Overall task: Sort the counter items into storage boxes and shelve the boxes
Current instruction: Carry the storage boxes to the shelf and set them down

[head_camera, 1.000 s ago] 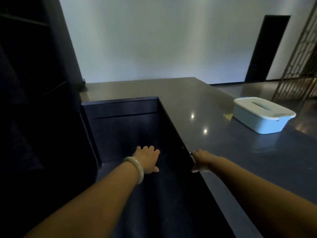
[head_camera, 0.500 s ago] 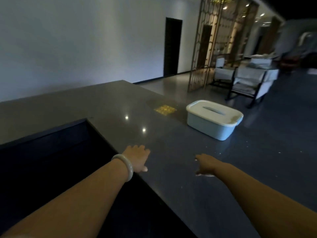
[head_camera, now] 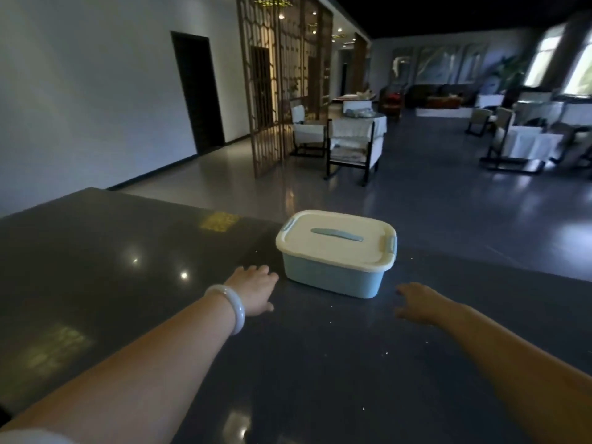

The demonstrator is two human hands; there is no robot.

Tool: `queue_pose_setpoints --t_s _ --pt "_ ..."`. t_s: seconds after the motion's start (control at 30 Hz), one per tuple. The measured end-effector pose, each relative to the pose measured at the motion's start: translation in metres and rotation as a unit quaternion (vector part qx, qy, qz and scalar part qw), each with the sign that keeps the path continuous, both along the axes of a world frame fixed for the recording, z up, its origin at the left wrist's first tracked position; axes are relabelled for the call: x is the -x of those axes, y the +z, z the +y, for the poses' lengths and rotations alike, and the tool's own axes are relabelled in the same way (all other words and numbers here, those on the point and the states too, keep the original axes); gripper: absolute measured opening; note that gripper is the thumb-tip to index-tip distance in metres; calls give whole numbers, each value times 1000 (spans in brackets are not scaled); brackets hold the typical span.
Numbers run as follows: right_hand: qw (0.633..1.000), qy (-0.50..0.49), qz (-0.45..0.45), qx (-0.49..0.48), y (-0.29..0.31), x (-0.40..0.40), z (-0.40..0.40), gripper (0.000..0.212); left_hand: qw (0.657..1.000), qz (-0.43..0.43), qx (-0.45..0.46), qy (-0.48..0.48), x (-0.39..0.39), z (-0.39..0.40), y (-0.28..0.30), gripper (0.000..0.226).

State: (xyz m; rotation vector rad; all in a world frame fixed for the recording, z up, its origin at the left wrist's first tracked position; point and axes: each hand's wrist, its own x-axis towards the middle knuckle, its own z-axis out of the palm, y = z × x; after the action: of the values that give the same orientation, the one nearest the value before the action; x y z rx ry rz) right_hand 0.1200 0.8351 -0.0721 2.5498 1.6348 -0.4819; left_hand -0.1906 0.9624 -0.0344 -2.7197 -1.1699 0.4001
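A light blue storage box point(head_camera: 333, 278) with a cream lid and a blue lid handle stands closed on the dark counter point(head_camera: 128, 257), near its far edge. My left hand point(head_camera: 253, 291), with a pale bangle on the wrist, is stretched out just left of the box with fingers straight, a small gap from its side. My right hand point(head_camera: 416, 302) is stretched out just right of the box's front corner, fingers relaxed, holding nothing. Neither hand touches the box.
Beyond the counter's far edge lies a glossy floor with white armchairs point(head_camera: 352, 142), a lattice screen point(head_camera: 275, 91) and a dark doorway point(head_camera: 198, 91). More chairs and covered tables point(head_camera: 528, 142) stand at the far right.
My view has swung right, away from the dark recess, and closer to the box. Both hands have moved forward over the counter and now flank the box.
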Motion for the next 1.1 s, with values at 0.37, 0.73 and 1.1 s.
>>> queue_pose_setpoints --t_s 0.37,0.73,1.1 --pt "961 -230 63 -138 7 -41 77 29 984 -163 61 37 -62 157 3 38" --pt "898 -358 163 -197 -18 -40 142 73 897 -314 266 161 -112 228 -43 62" --pt "841 -431 214 -248 -35 2 90 59 899 -323 249 158 -97 191 -61 44"
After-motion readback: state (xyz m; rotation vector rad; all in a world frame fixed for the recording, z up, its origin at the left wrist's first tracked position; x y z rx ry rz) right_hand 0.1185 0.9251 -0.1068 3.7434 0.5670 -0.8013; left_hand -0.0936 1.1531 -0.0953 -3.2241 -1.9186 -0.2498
